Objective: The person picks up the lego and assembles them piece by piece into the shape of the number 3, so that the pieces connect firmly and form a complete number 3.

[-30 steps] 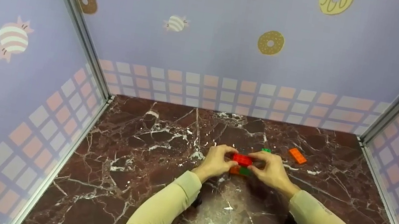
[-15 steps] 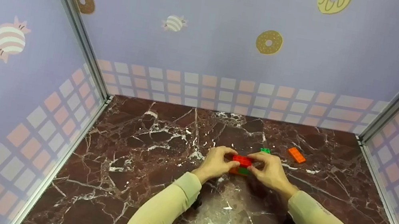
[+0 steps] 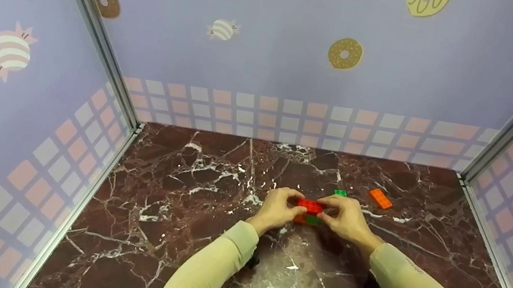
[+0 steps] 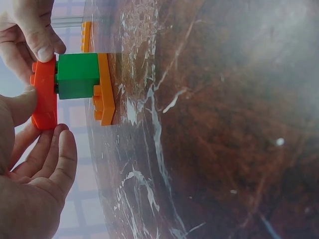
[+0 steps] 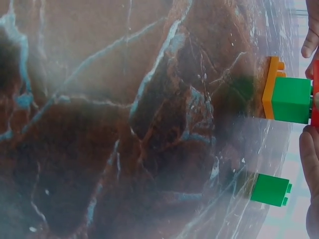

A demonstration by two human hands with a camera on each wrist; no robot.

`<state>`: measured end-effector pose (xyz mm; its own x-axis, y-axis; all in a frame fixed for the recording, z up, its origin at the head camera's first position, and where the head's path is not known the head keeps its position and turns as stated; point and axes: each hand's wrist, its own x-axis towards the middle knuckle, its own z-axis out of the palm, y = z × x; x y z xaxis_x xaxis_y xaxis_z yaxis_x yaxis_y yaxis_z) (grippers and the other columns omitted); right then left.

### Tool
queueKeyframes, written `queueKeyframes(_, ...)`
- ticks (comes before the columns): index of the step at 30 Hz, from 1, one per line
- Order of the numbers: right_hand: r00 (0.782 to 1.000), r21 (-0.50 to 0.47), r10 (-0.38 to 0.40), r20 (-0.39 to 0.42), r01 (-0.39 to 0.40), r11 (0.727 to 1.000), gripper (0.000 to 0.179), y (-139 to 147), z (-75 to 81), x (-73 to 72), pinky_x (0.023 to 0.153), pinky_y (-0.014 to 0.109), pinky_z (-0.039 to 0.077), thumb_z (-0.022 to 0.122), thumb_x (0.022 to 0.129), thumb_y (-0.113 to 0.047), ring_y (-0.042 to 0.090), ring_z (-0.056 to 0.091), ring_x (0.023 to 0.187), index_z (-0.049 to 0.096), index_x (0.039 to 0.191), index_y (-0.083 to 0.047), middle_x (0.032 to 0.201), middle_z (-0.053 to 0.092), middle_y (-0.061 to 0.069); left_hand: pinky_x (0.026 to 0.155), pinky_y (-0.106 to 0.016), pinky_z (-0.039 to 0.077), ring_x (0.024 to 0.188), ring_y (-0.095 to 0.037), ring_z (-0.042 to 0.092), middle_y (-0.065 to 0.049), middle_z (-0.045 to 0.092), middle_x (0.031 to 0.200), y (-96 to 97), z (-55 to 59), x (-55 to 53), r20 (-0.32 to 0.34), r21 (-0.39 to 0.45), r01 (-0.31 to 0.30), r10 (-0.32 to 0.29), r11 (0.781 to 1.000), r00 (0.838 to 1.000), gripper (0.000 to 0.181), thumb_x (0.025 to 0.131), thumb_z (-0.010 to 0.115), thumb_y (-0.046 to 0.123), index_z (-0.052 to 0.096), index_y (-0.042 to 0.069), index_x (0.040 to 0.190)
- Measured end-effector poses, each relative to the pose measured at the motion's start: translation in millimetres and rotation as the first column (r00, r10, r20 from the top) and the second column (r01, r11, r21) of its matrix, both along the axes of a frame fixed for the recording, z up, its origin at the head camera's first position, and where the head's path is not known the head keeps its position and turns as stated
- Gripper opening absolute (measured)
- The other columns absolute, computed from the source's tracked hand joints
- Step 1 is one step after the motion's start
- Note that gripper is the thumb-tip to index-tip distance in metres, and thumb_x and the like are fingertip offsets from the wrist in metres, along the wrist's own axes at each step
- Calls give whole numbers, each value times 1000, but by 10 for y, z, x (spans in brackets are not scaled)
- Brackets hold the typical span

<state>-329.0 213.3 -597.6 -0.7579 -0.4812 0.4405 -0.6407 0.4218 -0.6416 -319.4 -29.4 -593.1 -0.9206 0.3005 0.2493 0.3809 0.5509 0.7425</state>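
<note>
My left hand [image 3: 276, 210] and right hand [image 3: 347, 222] pinch a flat red brick [image 3: 311, 206] from its two ends, thumbs on the near side. Directly beneath is a tall green brick [image 4: 77, 75], and a narrow gap with studs showing separates the two. That green brick stands on one end of an orange flat brick [image 4: 105, 102], whose bare studs show on the left side. In the right wrist view the same red brick [image 5: 315, 94] is cut off by the frame edge, with fingers around it.
Behind my right hand a second green brick [image 3: 340, 193] stands upright on the dark marbled tabletop [image 3: 168, 233]. Farther right lies another orange flat brick [image 3: 380, 198]. Patterned panels [image 3: 270, 63] enclose the back and sides.
The head view has shifted slightly. Both hands keep their grip on the red brick over the stack, in nearly the same place.
</note>
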Motion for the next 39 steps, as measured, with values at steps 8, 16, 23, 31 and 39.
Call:
queueKeyframes(8,1000,91,9,-14,-8,996,33,-5,79,-72,78,56,60,90,79,-1,40,75,89,82,111,0,100,79,14,73,-19,59,81,-7,75,-3,80,104,-2,3,-37,39,14,-12,11,1000,999,26,91,86,19,81,8,114)
queueKeyframes(16,998,187,4,-57,6,982,33,-14,86,-68,78,50,60,90,81,-5,33,75,88,82,112,-3,99,79,11,76,-19,57,79,0,70,2,81,99,-16,-56,-47,65,-1,-29,29,1000,997,26,89,88,22,82,10,111)
queueKeyframes(23,994,144,-25,-107,40,989,35,-18,-26,-23,83,48,60,90,81,-6,29,75,92,81,115,-4,102,80,9,76,-20,58,80,-2,71,2,81,99,-31,-39,-41,58,16,-14,13,1000,998,24,88,88,19,82,10,109)
queueKeyframes(31,991,86,-49,-121,60,994,37,-14,-69,-10,81,49,60,92,78,-5,31,76,89,82,113,-3,99,80,9,75,-21,60,82,-6,75,-1,81,102,-20,-93,-36,55,81,2,-6,997,998,23,89,87,17,81,10,111)
queueKeyframes(39,998,44,-47,-31,49,998,35,-24,-36,-4,80,54,60,91,79,-3,41,76,89,81,113,0,99,79,14,78,-22,60,84,-7,75,-1,81,101,1,-65,-45,69,93,-9,3,996,998,22,89,86,14,80,9,110)
